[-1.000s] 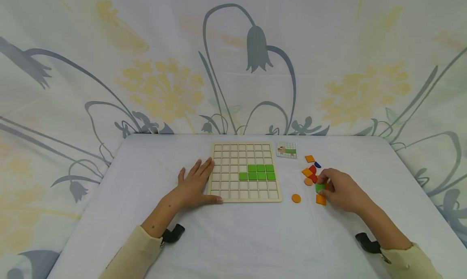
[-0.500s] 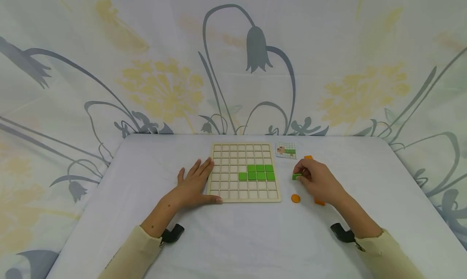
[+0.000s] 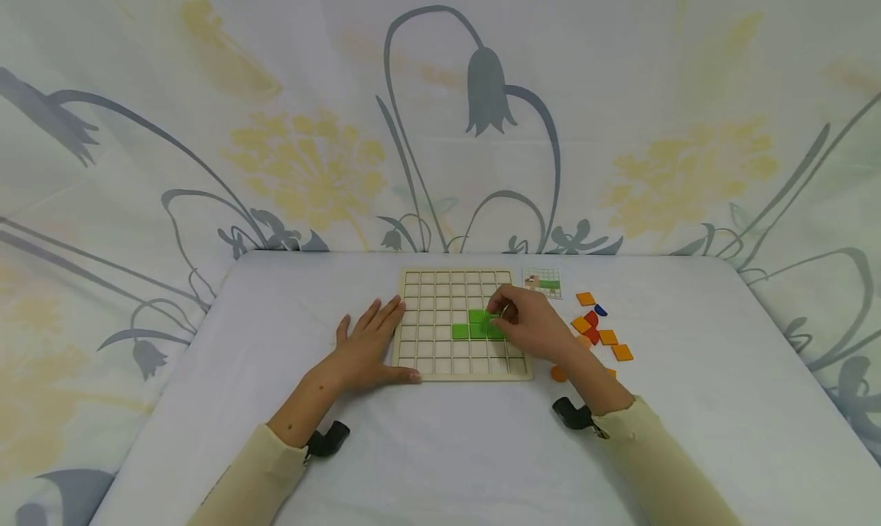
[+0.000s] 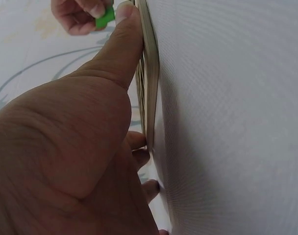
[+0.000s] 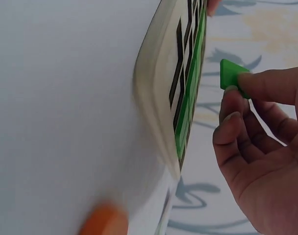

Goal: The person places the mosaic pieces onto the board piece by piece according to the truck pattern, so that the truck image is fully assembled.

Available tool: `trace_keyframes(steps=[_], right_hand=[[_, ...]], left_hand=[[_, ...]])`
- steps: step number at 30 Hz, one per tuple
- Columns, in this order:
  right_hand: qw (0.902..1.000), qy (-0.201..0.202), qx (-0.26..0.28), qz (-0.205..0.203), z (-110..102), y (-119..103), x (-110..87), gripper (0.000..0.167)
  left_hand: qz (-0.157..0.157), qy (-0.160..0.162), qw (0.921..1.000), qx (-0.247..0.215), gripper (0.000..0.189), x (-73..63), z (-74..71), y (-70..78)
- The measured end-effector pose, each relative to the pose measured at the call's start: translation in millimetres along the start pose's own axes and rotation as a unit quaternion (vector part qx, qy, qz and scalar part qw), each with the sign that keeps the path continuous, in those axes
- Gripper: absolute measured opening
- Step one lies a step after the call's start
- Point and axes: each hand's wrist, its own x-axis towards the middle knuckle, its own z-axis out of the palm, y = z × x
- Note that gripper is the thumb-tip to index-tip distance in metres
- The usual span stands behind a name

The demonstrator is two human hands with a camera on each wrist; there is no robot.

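One green square (image 5: pixel 230 74) is pinched in the right hand (image 3: pixel 535 324), left hand (image 3: pixel 368 350) spread against a wooden grid (image 3: pixel 427 332).

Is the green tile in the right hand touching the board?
Apart. The right wrist view shows the right hand pinching the green tile clear of the board, with patterned backdrop visible between tile and board.

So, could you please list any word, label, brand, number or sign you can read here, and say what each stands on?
There are none to read in any view.
The card: a small picture on a grid; any print would be too small to read.
The grid board and the green tile in the right hand: no lettering visible.
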Motion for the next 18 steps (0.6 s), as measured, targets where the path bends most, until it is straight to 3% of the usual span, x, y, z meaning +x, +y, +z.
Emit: trace_keyframes(steps=[9,18], right_hand=[[0.9998,0.017,-0.003,0.011,23.6,-6.5,30.1,0.009],[0.9991,0.006,-0.015,0.039,35.8,-11.3,44.0,0.008]], left_hand=[[0.006,0.007,0.9999,0.007,0.123,-0.5,-2.3,1.9],[0.008,0.011,0.9996,0.026,0.123,-0.4,-3.1,1.9]])
